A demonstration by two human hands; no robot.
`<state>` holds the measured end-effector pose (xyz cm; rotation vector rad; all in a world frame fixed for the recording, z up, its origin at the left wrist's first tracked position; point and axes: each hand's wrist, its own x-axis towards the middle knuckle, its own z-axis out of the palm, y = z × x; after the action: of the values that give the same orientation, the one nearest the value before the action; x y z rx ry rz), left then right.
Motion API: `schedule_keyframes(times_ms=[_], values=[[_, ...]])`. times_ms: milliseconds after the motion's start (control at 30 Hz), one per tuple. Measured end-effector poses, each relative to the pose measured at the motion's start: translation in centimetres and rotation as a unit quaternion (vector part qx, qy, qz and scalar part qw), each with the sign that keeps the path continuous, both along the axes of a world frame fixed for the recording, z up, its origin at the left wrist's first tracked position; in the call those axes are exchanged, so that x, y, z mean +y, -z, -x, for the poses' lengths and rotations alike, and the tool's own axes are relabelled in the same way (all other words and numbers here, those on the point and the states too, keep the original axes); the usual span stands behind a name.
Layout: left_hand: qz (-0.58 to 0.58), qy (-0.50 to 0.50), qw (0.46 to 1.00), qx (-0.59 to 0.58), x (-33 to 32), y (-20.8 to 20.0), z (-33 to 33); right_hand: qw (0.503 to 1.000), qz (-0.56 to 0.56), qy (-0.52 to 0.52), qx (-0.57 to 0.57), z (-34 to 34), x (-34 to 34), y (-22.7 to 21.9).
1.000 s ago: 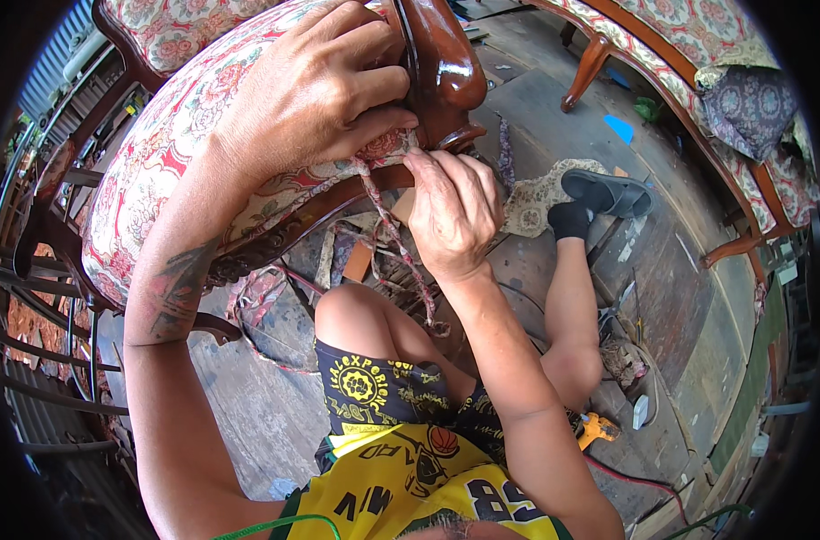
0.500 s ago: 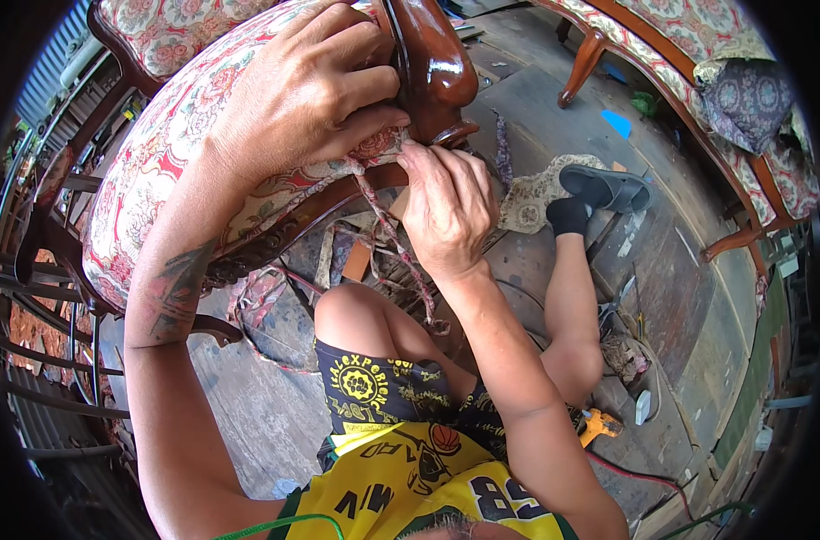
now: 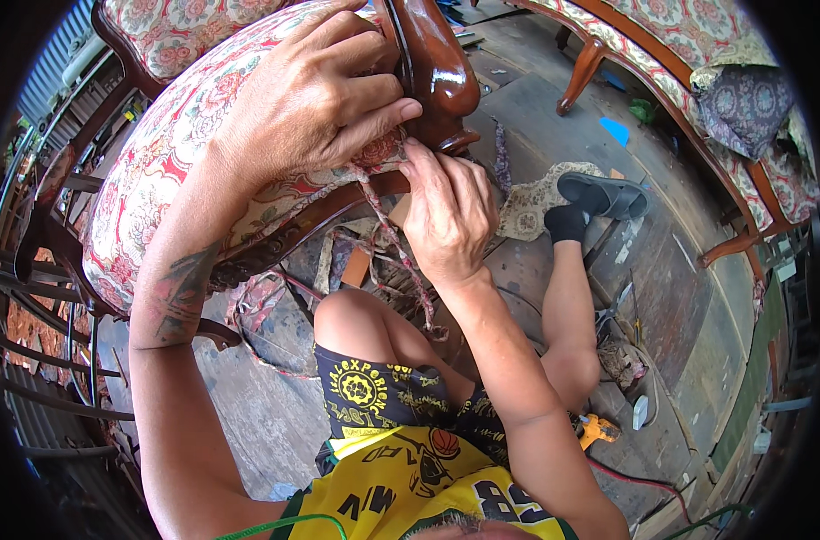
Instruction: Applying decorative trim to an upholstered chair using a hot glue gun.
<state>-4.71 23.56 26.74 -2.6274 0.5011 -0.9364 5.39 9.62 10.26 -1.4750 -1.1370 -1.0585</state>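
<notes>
A seat covered in red and cream floral upholstery fabric (image 3: pixel 171 135) fills the upper left, framed by carved, glossy brown wood (image 3: pixel 288 232). My left hand (image 3: pixel 315 103) lies over its front corner with fingers curled down on the fabric, the thumb stretched toward a wooden post (image 3: pixel 444 81). Just below, my right hand (image 3: pixel 450 211) pinches the fabric's lower edge between thumb and fingers, beside the post's foot. From between the hands a braided cord of the same cloth (image 3: pixel 394 236) hangs down toward my knee. My fingertips partly hide the edge there.
Another floral sofa (image 3: pixel 644 36) with wooden legs stands at the upper right, a dark patterned cloth (image 3: pixel 747 108) on it. Scraps of fabric (image 3: pixel 536 202) and cord lie on the worn board floor. A yellow-orange tool (image 3: pixel 599 430) with a red cable rests by my right elbow.
My left thumb has lifted off the fabric edge and now points out to the right. My right hand stays at the edge, its fingers slightly shifted.
</notes>
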Motion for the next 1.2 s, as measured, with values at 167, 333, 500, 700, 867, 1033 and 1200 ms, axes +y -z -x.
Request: schedule_keyframes(times_ms=[167,333,500,700,867,1033,1200], values=[[0.0,0.004,1.0,0.02,0.1,-0.2,0.1,0.999,0.045,0.008,-0.004,0.1,-0.5,-0.1],[0.023,-0.022,0.999,0.017,0.2,0.0,0.2,0.999,0.044,0.005,0.005,0.2,-0.5,-0.3],[0.029,-0.022,0.999,0.018,0.5,0.1,0.2,0.999,0.051,0.002,0.009,0.3,-0.5,-0.2],[0.026,-0.043,0.999,0.012,0.6,0.2,0.2,0.998,0.054,0.014,0.008,0.4,-0.5,-0.4],[0.058,-0.045,0.997,0.028,1.1,0.3,0.4,0.999,0.05,0.006,0.011,0.5,-0.3,-0.4],[0.052,-0.035,0.998,0.004,1.0,0.7,0.0,0.996,0.077,0.005,0.036,0.8,-0.9,-1.0],[0.086,0.0,0.996,0.004,0.0,0.1,0.2,0.992,0.113,0.004,0.054,1.0,-0.9,-1.5]])
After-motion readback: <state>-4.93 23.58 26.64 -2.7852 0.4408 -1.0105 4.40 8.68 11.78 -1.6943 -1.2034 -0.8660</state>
